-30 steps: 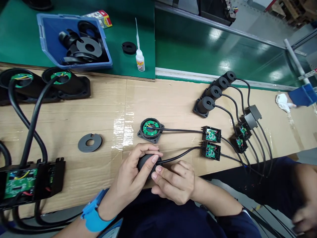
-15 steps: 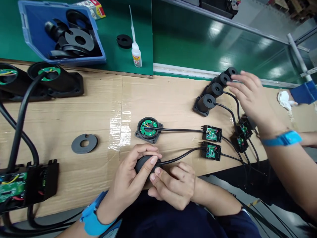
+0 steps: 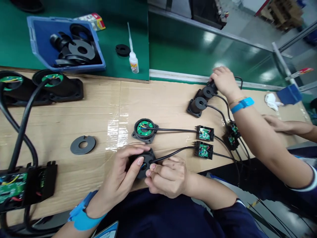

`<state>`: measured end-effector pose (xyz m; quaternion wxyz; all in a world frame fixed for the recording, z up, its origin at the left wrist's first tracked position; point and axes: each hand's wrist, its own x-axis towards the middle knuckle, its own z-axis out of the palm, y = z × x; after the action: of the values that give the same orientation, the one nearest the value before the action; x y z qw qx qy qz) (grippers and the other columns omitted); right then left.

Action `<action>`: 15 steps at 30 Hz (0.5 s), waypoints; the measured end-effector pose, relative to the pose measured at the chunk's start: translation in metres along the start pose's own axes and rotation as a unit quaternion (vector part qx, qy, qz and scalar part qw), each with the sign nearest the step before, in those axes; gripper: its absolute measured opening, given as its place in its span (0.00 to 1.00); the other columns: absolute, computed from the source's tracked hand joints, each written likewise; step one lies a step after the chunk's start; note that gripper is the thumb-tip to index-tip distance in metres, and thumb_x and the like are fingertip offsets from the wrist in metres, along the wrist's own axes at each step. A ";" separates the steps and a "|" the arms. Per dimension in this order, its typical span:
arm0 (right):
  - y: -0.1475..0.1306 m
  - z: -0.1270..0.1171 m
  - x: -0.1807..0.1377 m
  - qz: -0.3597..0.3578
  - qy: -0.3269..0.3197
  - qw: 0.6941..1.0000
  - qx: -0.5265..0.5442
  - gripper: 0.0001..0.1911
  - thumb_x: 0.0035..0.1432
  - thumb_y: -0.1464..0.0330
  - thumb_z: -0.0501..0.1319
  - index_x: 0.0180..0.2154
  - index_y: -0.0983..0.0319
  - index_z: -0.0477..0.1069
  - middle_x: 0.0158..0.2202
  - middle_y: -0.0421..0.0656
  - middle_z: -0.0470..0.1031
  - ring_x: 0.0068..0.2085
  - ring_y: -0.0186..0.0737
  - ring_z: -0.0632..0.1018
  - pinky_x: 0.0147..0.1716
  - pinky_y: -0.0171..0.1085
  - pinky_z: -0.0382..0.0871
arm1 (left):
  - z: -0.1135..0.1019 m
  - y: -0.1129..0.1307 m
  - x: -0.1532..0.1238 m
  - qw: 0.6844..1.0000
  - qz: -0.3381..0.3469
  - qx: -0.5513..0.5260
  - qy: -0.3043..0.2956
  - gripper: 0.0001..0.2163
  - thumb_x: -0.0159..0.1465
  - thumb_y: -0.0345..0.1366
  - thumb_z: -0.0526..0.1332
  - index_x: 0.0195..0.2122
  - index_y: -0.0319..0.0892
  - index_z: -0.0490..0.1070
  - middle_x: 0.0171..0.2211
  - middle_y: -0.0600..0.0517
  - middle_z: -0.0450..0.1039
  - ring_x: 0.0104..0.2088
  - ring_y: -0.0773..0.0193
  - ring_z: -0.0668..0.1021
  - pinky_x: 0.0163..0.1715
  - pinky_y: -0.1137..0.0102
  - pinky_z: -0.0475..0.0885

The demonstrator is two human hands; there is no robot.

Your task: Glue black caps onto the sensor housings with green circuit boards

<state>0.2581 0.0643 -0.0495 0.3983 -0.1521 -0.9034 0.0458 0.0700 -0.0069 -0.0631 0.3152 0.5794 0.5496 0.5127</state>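
My left hand (image 3: pixel 127 163) is wrapped round a black round housing (image 3: pixel 151 152) at the table's front edge, its thumb resting on the dark disc cover (image 3: pixel 148 158) on top. Coloured wire shows through the cover's centre hole. Against the cover's right edge, beside the black cable (image 3: pixel 173 154), press the closed fingers of my right hand (image 3: pixel 168 177); what lies between its fingertips is hidden. That cable runs right to a small circuit box (image 3: pixel 204 150). Just behind stands an uncovered housing (image 3: pixel 144 128) with a green ring board, and a loose grey disc (image 3: pixel 91 145) lies to the left.
A co-worker's hand (image 3: pixel 224 81) grips one of several covered housings (image 3: pixel 198 105) at the back right. A blue bin (image 3: pixel 66 68) of black parts and a white bottle (image 3: pixel 134 62) stand at the back left. Larger cabled housings (image 3: pixel 66 89) sit at the left.
The housing in my hands has tipped so its cover and centre hole show more. The co-worker's hand has moved left and closed on a back housing. The whole view has shifted slightly.
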 end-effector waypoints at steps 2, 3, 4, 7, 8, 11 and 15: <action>0.000 0.003 -0.001 0.005 0.033 0.999 -0.003 0.16 0.66 0.67 0.65 0.25 0.59 0.79 0.28 0.33 0.82 0.23 0.24 0.75 0.22 0.32 0.64 | 0.000 -0.005 -0.002 0.996 0.068 0.059 0.020 0.14 0.71 0.24 0.58 0.51 0.52 0.68 0.43 0.55 0.83 0.58 0.58 0.79 0.59 0.55 0.74; 0.000 0.004 -0.002 0.005 0.039 0.999 0.001 0.15 0.66 0.67 0.66 0.25 0.59 0.77 0.29 0.34 0.82 0.23 0.25 0.75 0.22 0.33 0.64 | -0.002 -0.007 -0.003 0.991 0.096 0.096 0.019 0.14 0.70 0.23 0.58 0.49 0.53 0.69 0.40 0.56 0.84 0.58 0.57 0.79 0.58 0.55 0.73; 0.000 0.005 -0.003 0.005 0.039 0.999 0.006 0.14 0.65 0.66 0.67 0.26 0.60 0.76 0.29 0.35 0.82 0.24 0.26 0.75 0.23 0.34 0.64 | -0.003 -0.009 -0.004 0.984 0.115 0.135 0.012 0.15 0.69 0.23 0.59 0.48 0.53 0.70 0.39 0.57 0.85 0.58 0.56 0.79 0.57 0.54 0.72; 0.000 0.003 -0.005 0.002 0.015 1.000 0.014 0.13 0.67 0.66 0.67 0.28 0.60 0.74 0.30 0.36 0.81 0.26 0.29 0.77 0.27 0.35 0.65 | -0.006 -0.009 -0.004 0.968 0.141 0.208 -0.005 0.14 0.68 0.24 0.57 0.48 0.51 0.73 0.41 0.55 0.86 0.56 0.54 0.82 0.57 0.54 0.68; 0.000 0.001 -0.004 0.002 0.005 1.000 0.017 0.13 0.68 0.66 0.66 0.29 0.60 0.74 0.30 0.36 0.81 0.27 0.30 0.77 0.28 0.36 0.66 | -0.006 -0.007 -0.003 0.965 0.147 0.216 -0.004 0.15 0.68 0.24 0.57 0.48 0.51 0.74 0.42 0.54 0.86 0.55 0.55 0.82 0.56 0.55 0.67; -0.002 -0.002 -0.001 0.013 -0.006 1.000 0.028 0.13 0.70 0.69 0.62 0.29 0.60 0.74 0.29 0.38 0.80 0.27 0.31 0.76 0.28 0.37 0.66 | -0.001 0.002 0.001 0.962 0.155 0.226 -0.002 0.19 0.67 0.23 0.54 0.52 0.50 0.73 0.44 0.55 0.86 0.54 0.58 0.83 0.58 0.57 0.65; -0.004 -0.002 0.003 0.019 -0.001 0.999 0.035 0.14 0.69 0.71 0.60 0.29 0.61 0.73 0.28 0.39 0.79 0.25 0.32 0.76 0.26 0.37 0.66 | -0.001 0.012 0.005 0.957 0.151 0.246 -0.031 0.22 0.68 0.20 0.50 0.56 0.49 0.72 0.49 0.56 0.85 0.60 0.60 0.80 0.64 0.57 0.62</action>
<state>0.2571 0.0612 -0.0455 0.4017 -0.1547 -0.8986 0.0853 0.0726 -0.0048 -0.0512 0.0986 0.7308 0.5549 0.3850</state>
